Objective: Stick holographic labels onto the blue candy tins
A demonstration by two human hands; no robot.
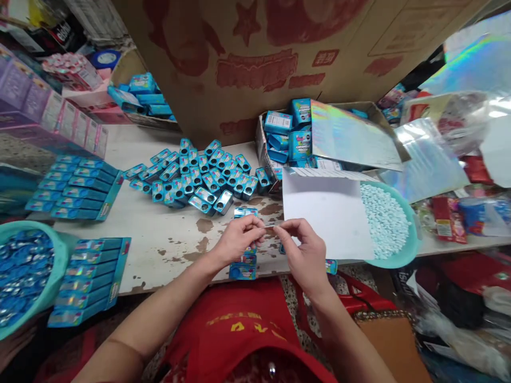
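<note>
My left hand point(243, 238) and my right hand point(301, 247) meet over the front part of the worn white table. Between their pinched fingertips they hold a small thin strip point(270, 226), too small to make out. Blue tins point(243, 266) lie in a column under and beside my left hand. Part of another blue tin point(331, 266) shows to the right of my right hand. A white sheet point(323, 213) lies right of my hands, reaching over a teal basin point(415, 234) of pale blue candies point(385, 223). Many small blue containers point(207, 173) stand in a cluster behind my left hand.
A cardboard box point(261, 143) of blue packs stands behind, against a large carton point(239, 64). At left are a teal basin point(62, 260) of blue pieces and display packs point(91, 276) of blue tins. Plastic bags point(447, 122) and sheets lie at right.
</note>
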